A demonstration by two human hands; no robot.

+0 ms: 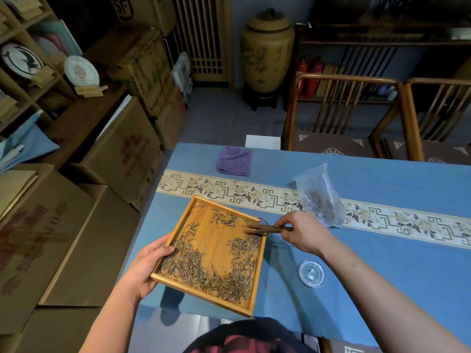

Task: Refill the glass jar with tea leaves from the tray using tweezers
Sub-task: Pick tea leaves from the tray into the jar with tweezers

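My left hand (142,268) grips tray (204,240) at its left edge | my right hand (303,231) pinches tweezers (265,228) over tea leaves (193,266) | blue tabletop (382,250)

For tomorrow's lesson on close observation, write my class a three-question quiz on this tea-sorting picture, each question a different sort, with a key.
1. True or false: the left hand holds the wooden tray by its edge.
2. What tool does the right hand grip?
3. The purple cloth lies: A) in the tray B) on the blue tablecloth C) on a chair.

Key: 1 true. 2 wooden tweezers, tips over the tea leaves. 3 B.
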